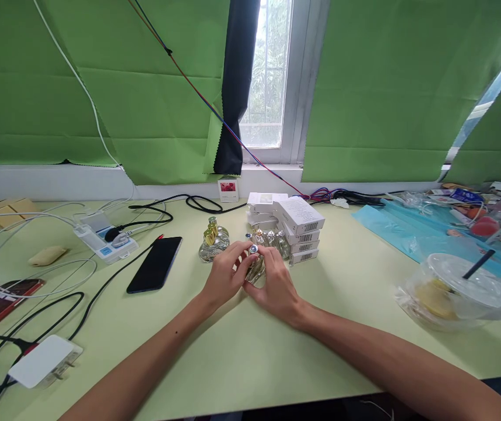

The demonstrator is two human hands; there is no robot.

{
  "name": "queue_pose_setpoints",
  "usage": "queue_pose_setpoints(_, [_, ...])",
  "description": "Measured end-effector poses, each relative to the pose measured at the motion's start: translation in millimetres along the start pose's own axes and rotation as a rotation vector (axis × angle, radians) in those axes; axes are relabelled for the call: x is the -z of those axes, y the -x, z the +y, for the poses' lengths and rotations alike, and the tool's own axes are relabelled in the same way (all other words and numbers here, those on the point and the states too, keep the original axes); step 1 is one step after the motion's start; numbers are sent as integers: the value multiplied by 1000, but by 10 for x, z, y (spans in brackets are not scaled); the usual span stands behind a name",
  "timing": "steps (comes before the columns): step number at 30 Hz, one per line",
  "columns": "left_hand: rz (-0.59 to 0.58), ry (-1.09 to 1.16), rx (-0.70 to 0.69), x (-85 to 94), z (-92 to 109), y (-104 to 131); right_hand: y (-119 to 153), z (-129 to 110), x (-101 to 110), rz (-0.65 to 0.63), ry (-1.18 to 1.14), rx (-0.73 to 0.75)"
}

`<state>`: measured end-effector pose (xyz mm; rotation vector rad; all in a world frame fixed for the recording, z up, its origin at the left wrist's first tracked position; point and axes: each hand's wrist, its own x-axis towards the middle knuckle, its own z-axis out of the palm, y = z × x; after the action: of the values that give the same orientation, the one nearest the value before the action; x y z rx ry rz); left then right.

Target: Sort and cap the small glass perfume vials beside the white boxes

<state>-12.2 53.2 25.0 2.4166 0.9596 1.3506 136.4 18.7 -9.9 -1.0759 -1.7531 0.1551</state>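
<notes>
A small clear glass bottle with a round silver top [256,270] stands on the table between my two hands. The fingers of my left hand [226,273] close on its left side and near its neck. My right hand [279,287] grips it from the right, thumb low by the base. Right behind it is a row of similar glass bottles [282,244], partly hidden by my fingers. To the left are rounded glass bottles [208,251] with shiny gold caps. White boxes with barcode labels [303,217] are stacked behind and to the right.
A black phone [154,265] lies left of my hands, near a power strip [105,237], a white adapter [45,361] and loose cables. At right, a lidded plastic cup in a bag [456,289] stands by blue plastic sheeting [390,231]. A small white card [228,190] leans at the back.
</notes>
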Motion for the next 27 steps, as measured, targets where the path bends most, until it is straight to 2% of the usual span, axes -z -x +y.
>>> queue_pose_setpoints(7, [-39, 32, -45, 19, -23, -8, -7, -7, 7, 5, -7, 3])
queue_pose_setpoints(12, [-77, 74, 0, 51, 2, -27, -2, -3, 6, 13, -7, 6])
queue_pose_setpoints(20, [32, 88, 141, -4, 32, 3, -8, -22, 12, -20, -8, -7])
queue_pose_setpoints(27, [21, 86, 96, 1, 20, -4, 1, -19, 7, -33, -7, -18])
